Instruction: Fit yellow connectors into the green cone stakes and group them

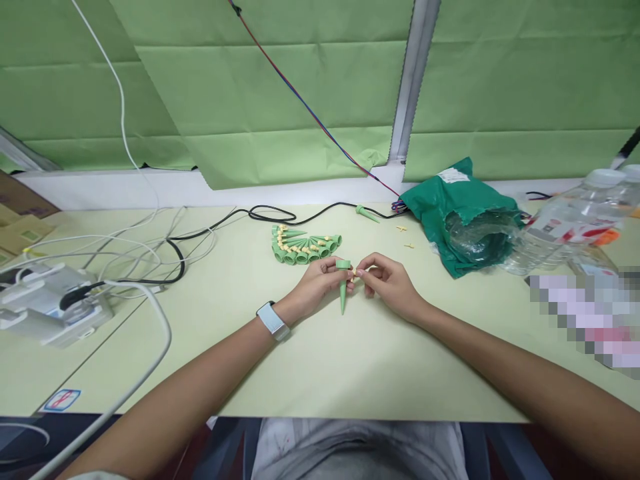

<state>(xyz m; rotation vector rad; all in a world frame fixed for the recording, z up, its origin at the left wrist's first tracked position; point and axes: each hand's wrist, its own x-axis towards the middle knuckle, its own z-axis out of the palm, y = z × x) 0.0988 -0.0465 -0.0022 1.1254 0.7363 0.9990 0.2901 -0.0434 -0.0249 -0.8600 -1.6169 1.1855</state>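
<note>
My left hand [323,280] grips a green plastic spike [343,287], its wide round cap up and its point down, above the table. Close beside it, my right hand [387,280] pinches a small yellow valve piece [355,273] at the side of the spike. Whether that piece is fixed to the spike, I cannot tell. Left of centre lies a fanned group of green spikes with yellow pieces [305,248]. Another green spike [367,213] rests farther back, and two loose yellow pieces [401,229] lie to its right.
A torn green plastic bag [453,213] with clear wrap stands at the back right, near clear bottles [565,220]. White power strips [55,303] and tangled cables [175,257] occupy the left. A black cable [315,217] runs along the back of the table [380,367].
</note>
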